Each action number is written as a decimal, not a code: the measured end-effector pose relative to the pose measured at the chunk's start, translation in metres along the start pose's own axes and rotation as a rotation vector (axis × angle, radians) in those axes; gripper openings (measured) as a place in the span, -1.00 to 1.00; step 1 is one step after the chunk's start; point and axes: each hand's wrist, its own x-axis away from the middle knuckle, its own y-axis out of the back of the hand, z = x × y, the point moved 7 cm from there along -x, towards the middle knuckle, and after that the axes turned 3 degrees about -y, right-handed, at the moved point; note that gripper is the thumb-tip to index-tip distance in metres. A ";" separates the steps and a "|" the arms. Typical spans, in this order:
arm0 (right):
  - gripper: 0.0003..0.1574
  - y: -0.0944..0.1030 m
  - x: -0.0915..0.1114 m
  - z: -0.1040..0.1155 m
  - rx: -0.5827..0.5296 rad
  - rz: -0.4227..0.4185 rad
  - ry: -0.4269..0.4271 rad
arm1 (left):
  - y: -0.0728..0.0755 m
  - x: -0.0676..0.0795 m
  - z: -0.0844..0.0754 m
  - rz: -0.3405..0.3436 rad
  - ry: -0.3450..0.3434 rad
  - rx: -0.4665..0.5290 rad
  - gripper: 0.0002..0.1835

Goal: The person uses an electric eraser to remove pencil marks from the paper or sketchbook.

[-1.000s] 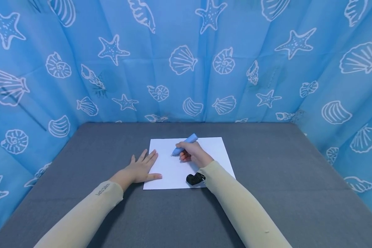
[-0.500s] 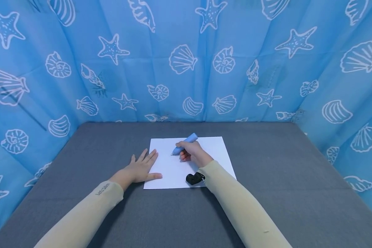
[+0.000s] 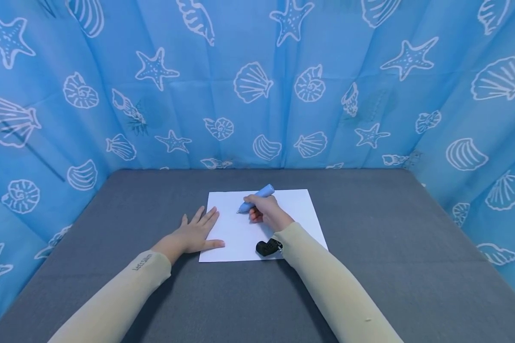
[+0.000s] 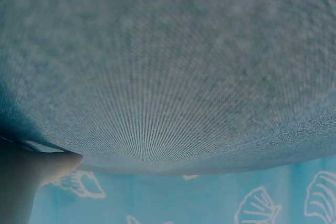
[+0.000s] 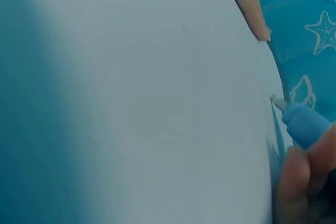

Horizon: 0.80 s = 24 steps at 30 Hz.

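Observation:
A white sheet of paper (image 3: 236,238) lies on the grey table. My left hand (image 3: 193,236) rests flat on the sheet's left edge with its fingers spread; part of it shows in the left wrist view, low at the left (image 4: 31,177). Over the middle of the sheet, my right hand (image 3: 269,209) pinches a thick blue pen (image 3: 264,191) that leans with its upper end to the far right. In the right wrist view the pen (image 5: 304,124) has a narrow pale tip at or just above the paper. No mark on the paper can be made out.
A black device (image 3: 267,247) sits at the right wrist, above the sheet's near edge. The grey cloth-covered table (image 3: 369,228) extends on all sides of the paper. A blue curtain (image 3: 223,95) with shells and starfish hangs behind and at the sides.
The pen tip has shifted very slightly away from the person, along with the right hand. The left hand has stayed in place on the paper.

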 end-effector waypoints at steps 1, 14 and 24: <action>-0.69 0.000 0.000 0.000 0.000 -0.001 0.000 | 0.001 0.001 -0.001 0.000 -0.002 -0.002 0.14; -0.65 0.000 0.000 0.000 0.018 -0.010 0.007 | 0.004 0.004 -0.004 0.008 -0.005 0.000 0.15; -0.66 0.000 -0.001 0.000 0.016 -0.003 -0.004 | 0.004 0.003 -0.004 0.002 -0.017 0.016 0.16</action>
